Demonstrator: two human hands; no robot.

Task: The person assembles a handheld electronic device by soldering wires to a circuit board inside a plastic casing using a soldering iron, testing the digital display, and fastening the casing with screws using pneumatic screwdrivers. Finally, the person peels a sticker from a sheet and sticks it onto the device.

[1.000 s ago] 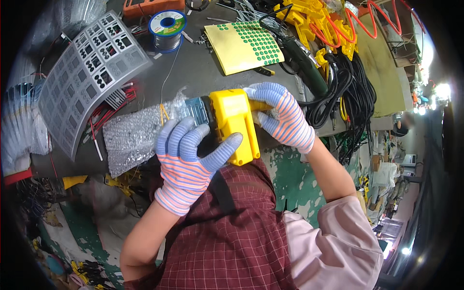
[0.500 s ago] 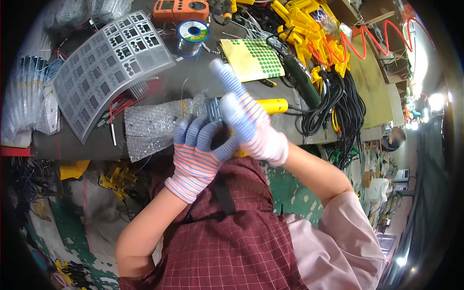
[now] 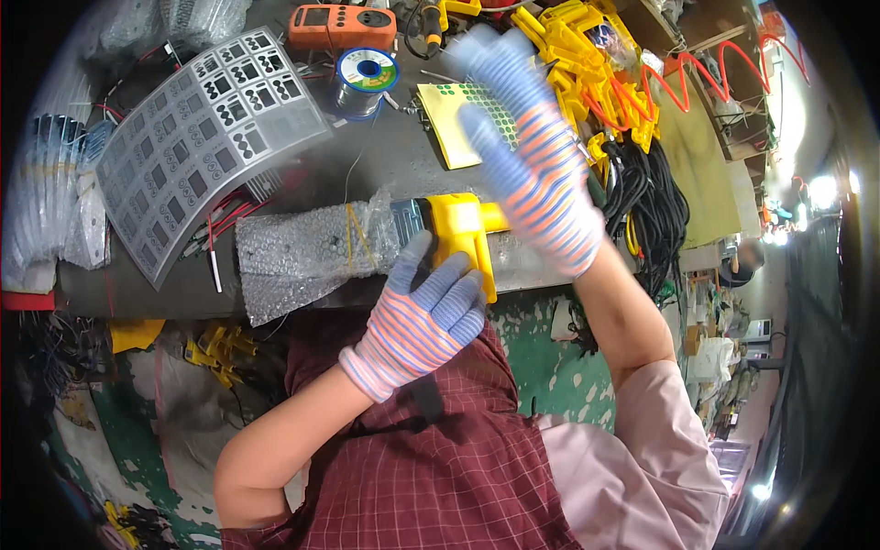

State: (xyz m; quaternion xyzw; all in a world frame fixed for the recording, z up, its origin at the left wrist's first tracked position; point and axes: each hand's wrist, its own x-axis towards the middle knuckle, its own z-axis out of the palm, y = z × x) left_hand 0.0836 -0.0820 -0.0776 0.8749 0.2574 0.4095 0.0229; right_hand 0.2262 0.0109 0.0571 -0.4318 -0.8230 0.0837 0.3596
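Observation:
A yellow plastic device (image 3: 458, 227) lies across the near edge of the bench. Bubble wrap (image 3: 302, 243), bound with yellow bands, covers its left part, and a dark ribbed section shows between. My left hand (image 3: 426, 321), in a blue-and-orange striped glove, grips the near side of the yellow housing with bent fingers. My right hand (image 3: 541, 170), gloved alike, is raised over the bench to the right with fingers stretched out and blurred. It partly covers a yellow sheet of round green stickers (image 3: 446, 133); whether it touches the sheet is unclear.
A curved sheet of grey printed labels (image 3: 192, 151) is at left. A solder wire spool (image 3: 367, 82) and an orange meter (image 3: 342, 27) stand at the back. Yellow plastic housings (image 3: 573, 55), black cables (image 3: 655, 197) and a coiled red hose (image 3: 724, 73) occupy the right side.
My right hand has moved up and right, off the device to above the sticker sheet. My left hand has shifted down and right along the device, uncovering more of its yellow housing.

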